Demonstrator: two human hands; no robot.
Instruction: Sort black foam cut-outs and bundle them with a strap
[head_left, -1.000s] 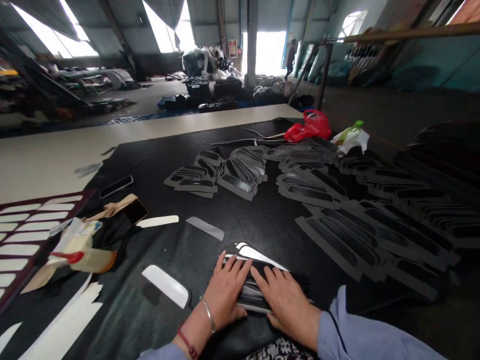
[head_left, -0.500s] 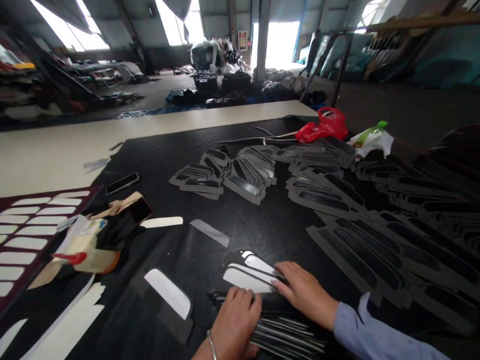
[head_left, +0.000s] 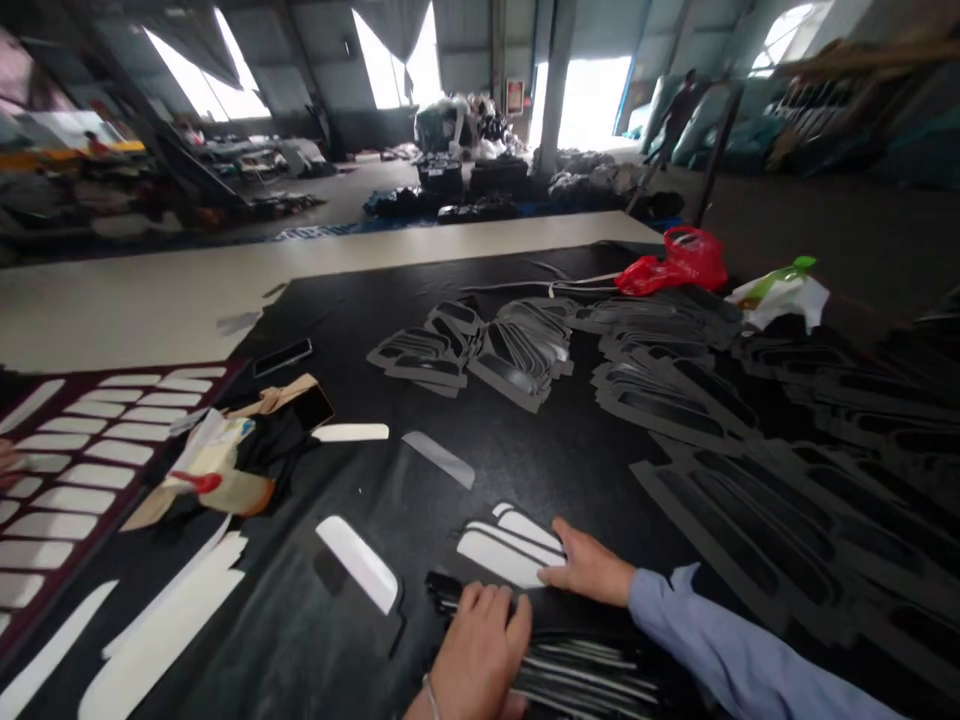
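Note:
My right hand (head_left: 589, 562) is closed over the right end of a small group of white-faced pieces with black edging (head_left: 499, 558), thumb in front and fingers behind. My left hand (head_left: 484, 640) curls over a bundle of black pieces (head_left: 444, 592) just nearer to me; its fingertips press on the top and its underside is hidden. Under and right of that hand lies a stack of black strips with pale edges (head_left: 585, 672). A single white piece on a black backing (head_left: 360, 565) lies to the left, apart from both hands.
Grey-black cut-outs (head_left: 517, 350) lie in overlapping piles at the back and right. At left are a bottle with a red nozzle (head_left: 236, 492), a phone (head_left: 283, 357), cream strips (head_left: 165, 625) and white pieces on maroon sheeting (head_left: 82, 475). Another person's hand (head_left: 7, 465) shows at the left edge.
The view has swung left, so most things sit farther right. My right hand has moved slightly left relative to the table, still at the white-faced pieces. Another person's hand has appeared at left.

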